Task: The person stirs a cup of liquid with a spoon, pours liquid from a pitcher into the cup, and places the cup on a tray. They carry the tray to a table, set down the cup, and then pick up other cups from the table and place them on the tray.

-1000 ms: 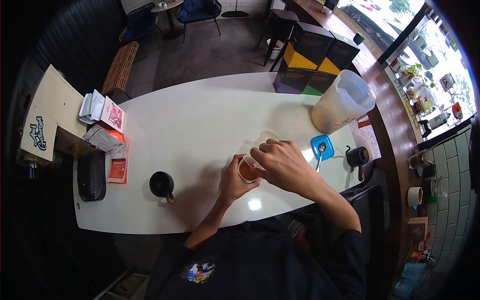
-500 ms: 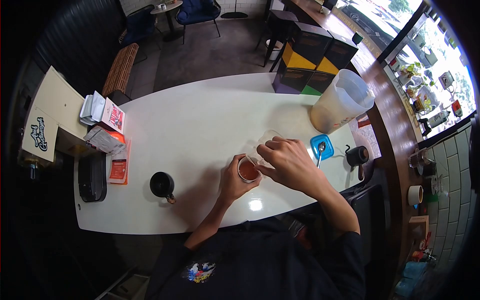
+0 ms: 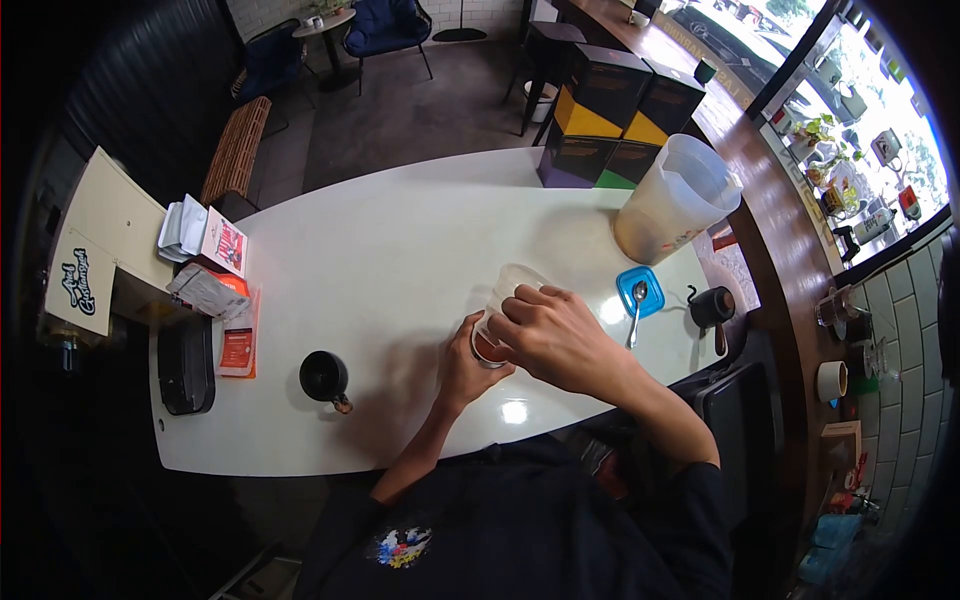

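At the middle of the white table, my left hand [image 3: 463, 372] is wrapped round a small cup [image 3: 488, 350] with reddish-brown liquid in it. My right hand [image 3: 545, 335] is closed on a translucent, whitish bag-like piece [image 3: 512, 285], directly over the cup's right side. The fingers of my right hand hide part of the cup's mouth. A black cup with a wooden handle [image 3: 323, 376] stands to the left. Right of my hands, a spoon [image 3: 637, 312] lies on a blue square lid [image 3: 648, 284].
A large translucent pitcher [image 3: 672, 200] stands at the back right beside stacked dark boxes [image 3: 590, 105]. A small black kettle [image 3: 711, 308] is near the table's right end. Packets [image 3: 212, 290] and a black case [image 3: 186, 365] sit at the left.
My right hand has shifted slightly left and down over the cup, covering more of its mouth. The translucent piece now shows more behind my fingers. The view has shifted slightly.
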`<action>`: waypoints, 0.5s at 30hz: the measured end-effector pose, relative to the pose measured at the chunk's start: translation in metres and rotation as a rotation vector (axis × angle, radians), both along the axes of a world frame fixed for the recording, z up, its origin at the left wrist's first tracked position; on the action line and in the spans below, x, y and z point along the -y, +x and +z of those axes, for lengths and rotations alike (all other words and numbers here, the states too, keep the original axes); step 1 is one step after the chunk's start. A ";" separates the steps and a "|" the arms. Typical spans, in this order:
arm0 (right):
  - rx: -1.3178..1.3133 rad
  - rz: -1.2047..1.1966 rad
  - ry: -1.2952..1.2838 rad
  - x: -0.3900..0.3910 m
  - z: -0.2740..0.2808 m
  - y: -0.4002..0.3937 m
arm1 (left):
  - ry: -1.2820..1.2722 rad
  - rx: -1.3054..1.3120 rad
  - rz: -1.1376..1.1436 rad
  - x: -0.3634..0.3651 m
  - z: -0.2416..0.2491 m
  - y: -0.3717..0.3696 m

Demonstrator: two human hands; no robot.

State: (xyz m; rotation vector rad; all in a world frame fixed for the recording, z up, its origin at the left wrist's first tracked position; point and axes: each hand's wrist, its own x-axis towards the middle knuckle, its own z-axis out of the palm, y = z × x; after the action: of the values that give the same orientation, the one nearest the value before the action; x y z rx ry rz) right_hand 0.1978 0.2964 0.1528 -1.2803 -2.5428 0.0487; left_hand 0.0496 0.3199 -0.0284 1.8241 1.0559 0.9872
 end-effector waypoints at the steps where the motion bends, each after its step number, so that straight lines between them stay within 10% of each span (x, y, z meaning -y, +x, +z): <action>1: 0.030 0.006 0.004 0.000 -0.001 -0.001 | -0.019 0.016 -0.011 0.000 0.000 0.000; 15: 0.033 0.087 0.018 0.005 0.005 0.001 | -0.038 0.021 -0.014 -0.001 0.000 0.000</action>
State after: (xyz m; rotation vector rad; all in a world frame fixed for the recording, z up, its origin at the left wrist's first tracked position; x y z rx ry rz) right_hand 0.1990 0.2917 0.1581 -1.1731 -2.6200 0.0225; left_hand 0.0499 0.3205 -0.0288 1.7842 1.0415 0.9692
